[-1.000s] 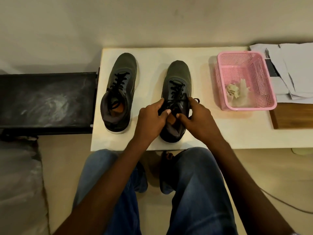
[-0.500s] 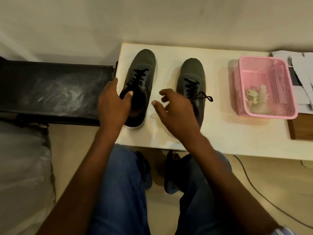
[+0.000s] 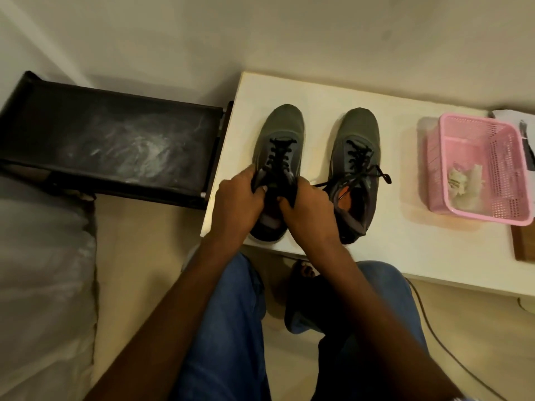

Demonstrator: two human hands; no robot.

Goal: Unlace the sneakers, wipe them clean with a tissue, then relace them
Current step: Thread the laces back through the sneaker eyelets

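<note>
Two grey sneakers with black laces stand side by side on the white table, toes pointing away from me. My left hand grips the left side of the left sneaker at its collar. My right hand grips the right side of the same collar, fingers curled over the tongue. Their fingers hide the lace ends of this sneaker. The right sneaker stands free, its lace tied with a loop hanging to the right. Crumpled tissue lies in the pink basket.
The pink basket stands on the table to the right of the sneakers, with papers and a brown board beyond it. A black bench abuts the table's left edge. My knees and a cable lie below the table front.
Both hands left the right sneaker, swung left and now grip the left sneaker's collar. The view shifted, so the table sits further right in the frame.
</note>
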